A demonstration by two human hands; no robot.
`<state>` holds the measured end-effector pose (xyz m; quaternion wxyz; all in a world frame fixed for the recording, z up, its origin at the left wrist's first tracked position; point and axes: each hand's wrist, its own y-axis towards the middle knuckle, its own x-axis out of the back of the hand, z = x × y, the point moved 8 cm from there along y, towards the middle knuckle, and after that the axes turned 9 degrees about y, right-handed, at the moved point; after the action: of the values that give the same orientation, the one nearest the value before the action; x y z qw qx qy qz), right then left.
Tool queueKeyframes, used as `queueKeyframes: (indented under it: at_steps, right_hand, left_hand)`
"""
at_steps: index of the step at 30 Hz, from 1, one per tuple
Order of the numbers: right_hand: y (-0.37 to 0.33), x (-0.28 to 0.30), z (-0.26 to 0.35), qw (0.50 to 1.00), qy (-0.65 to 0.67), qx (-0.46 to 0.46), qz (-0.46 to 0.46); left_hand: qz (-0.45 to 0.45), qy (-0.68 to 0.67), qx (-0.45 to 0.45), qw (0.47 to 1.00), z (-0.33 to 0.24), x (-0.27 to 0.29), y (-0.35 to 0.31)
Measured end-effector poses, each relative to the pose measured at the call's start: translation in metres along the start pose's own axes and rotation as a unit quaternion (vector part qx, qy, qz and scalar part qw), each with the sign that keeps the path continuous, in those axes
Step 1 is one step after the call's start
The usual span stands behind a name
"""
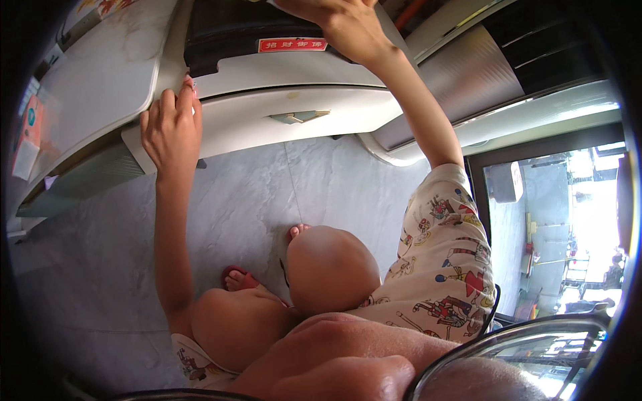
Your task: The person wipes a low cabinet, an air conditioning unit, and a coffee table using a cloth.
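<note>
While the person crouches on the grey stone floor (267,194), both arms reach out to a big white plastic machine with a black top part (281,100). The left hand (170,127) lies on the front left corner of the machine's white lid, fingers bent over the edge and pressing on it. It is not wrapped around anything; it just grips the edge. The right hand (344,27) is farther away, up on the black top part near a small red label (293,45). Its fingers curl down over something there, but I cannot tell what they hold, because the hand hides it.

To do this step well, I think the left hand should stay firm on the corner so the machine does not slide. The right hand should pull or press slowly and straight, not with a jerk. The bare knees (328,267) are close to the machine, and the feet in red sandals (237,277) are just under it, so toes should stay clear of the front edge.
</note>
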<state>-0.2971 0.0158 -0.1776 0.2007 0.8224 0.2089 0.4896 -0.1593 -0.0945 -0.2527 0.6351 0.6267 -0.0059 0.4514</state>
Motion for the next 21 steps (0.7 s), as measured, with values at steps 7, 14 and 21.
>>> queueKeyframes:
  at_steps: [7,14,21]
  right_hand:
    - [-0.006,0.004,-0.007,0.993,-0.115,-0.031,0.022]
    - [-0.013,0.018,-0.012,0.992,-0.035,-0.082,0.086]
    - [0.008,0.046,-0.010,0.995,-0.050,-0.084,-0.021]
  left_hand:
    - [-0.041,-0.027,-0.014,0.999,-0.010,0.003,0.001]
    - [-0.037,-0.035,-0.014,0.999,-0.015,0.000,0.001]
    - [-0.031,-0.010,0.000,0.999,-0.019,-0.002,0.002]
